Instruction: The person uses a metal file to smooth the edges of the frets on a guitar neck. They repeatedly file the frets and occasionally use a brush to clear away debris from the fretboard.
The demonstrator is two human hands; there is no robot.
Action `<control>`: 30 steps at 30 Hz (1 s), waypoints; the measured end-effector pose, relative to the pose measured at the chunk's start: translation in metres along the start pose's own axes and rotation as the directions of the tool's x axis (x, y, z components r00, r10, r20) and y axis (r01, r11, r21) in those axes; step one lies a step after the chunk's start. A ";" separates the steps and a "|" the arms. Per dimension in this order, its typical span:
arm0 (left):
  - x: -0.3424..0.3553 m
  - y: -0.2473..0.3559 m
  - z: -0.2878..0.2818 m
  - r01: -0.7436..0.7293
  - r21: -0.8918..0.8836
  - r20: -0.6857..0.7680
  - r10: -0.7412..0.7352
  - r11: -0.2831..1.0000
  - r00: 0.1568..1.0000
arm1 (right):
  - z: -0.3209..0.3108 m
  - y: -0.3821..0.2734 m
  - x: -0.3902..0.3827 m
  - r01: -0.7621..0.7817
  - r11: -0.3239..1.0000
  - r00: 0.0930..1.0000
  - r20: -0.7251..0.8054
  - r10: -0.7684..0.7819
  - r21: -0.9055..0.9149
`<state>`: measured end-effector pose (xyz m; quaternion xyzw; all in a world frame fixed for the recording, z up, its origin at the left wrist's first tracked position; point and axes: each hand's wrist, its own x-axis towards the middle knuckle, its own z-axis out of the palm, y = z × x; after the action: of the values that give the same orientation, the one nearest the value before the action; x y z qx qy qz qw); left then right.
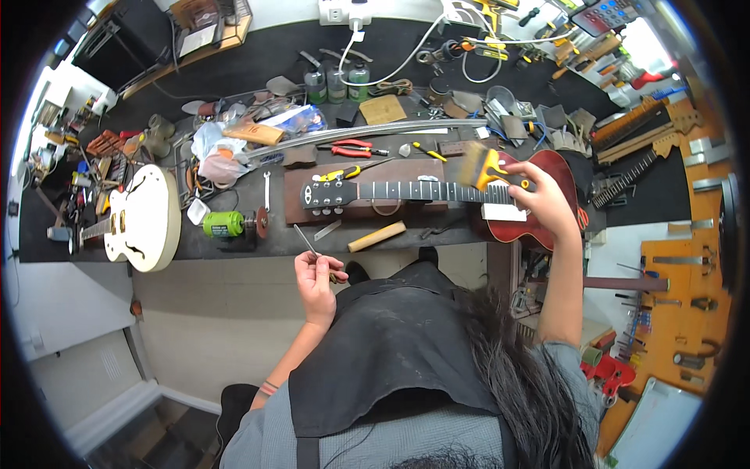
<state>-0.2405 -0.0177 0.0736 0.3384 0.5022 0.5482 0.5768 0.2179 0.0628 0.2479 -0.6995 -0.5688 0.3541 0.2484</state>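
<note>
A red-bodied guitar (553, 184) lies on the bench with its neck pointing left. Its black headstock (324, 193) and dark fretboard (398, 191) rest over a brown board (301, 172). In my right hand (547, 199) is a wide brush (491, 168) with a yellow and black handle, held above the upper frets near the body; its bristles look blurred. My left hand (316, 281) is off the bench's front edge, closed round a slim metal tool (305, 239) that points up and left. Its exact kind is unclear. A white sheet (504, 213) lies on the guitar body.
Near the front edge lie a wooden stick (376, 236), a green motor tool (224, 224) with a disc and a wrench (267, 191). A cream guitar (144, 219) stands left. Behind the neck are red pliers (351, 148) and cluttered supplies; more necks (629, 176) lie right.
</note>
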 end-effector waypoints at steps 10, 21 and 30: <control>0.011 0.004 0.003 -0.015 -0.011 0.144 0.016 1.000 0.989 | 0.038 0.083 -0.022 0.000 0.971 0.843 -0.522 -0.129 -0.240; -0.008 0.016 -0.006 -0.027 0.020 0.085 0.026 0.999 0.996 | 0.242 -0.038 -0.003 0.510 0.838 0.856 -0.013 -0.518 0.196; -0.019 0.016 -0.006 -0.027 -0.004 0.086 0.027 1.000 0.996 | 0.153 0.090 0.000 0.216 0.964 0.878 -0.463 -0.122 0.155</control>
<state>-0.2488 -0.0348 0.0908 0.3675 0.4713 0.5416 0.5912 0.1549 0.0338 0.0851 -0.6807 -0.5161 0.2156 0.4731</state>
